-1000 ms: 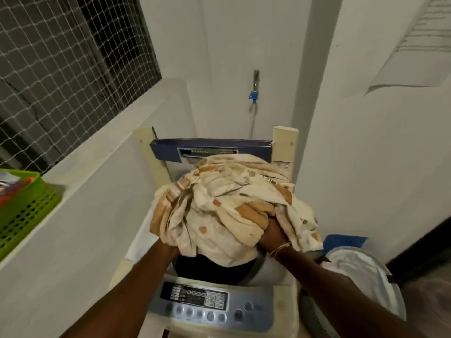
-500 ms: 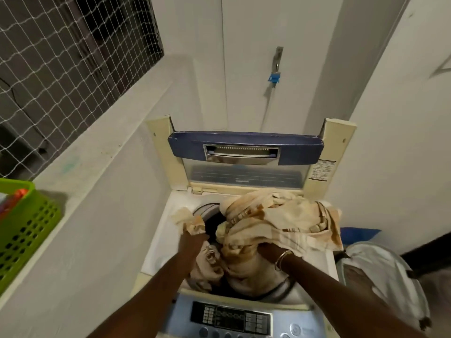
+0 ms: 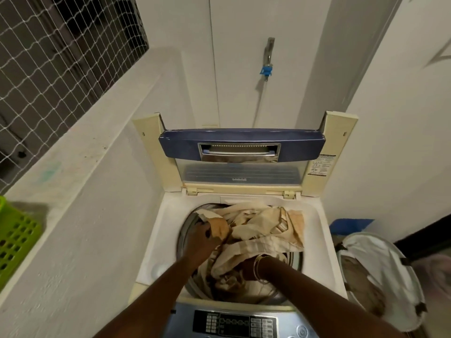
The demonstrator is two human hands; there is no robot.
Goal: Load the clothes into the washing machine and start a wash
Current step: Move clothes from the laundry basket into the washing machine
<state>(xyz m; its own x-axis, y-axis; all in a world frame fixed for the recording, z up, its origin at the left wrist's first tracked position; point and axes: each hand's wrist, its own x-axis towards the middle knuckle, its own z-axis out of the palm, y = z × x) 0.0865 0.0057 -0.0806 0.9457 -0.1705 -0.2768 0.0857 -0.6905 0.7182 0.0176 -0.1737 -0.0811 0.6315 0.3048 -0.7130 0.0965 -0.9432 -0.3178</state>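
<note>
A top-loading washing machine (image 3: pixel 156 242) stands below me with its blue-edged lid (image 3: pixel 241 145) folded upright at the back. A cream and tan patterned cloth (image 3: pixel 266 228) fills the drum opening and spills over its right rim. My left hand (image 3: pixel 202 242) grips a bunched fold at the left of the drum. My right hand (image 3: pixel 249 267), a bangle on its wrist, is pushed down under the cloth, its fingers hidden. The control panel (image 3: pixel 235 324) with buttons lies at the near edge.
A white laundry basket (image 3: pixel 380 272) sits on the floor to the right of the machine. A green perforated crate (image 3: pixel 17 237) rests on the white ledge at left, below a netted window. A tap (image 3: pixel 268 59) with a blue fitting is on the back wall.
The cloth bundle has gone from held above the machine down into the drum. Both hands have followed it down, and the view has tilted toward the machine.
</note>
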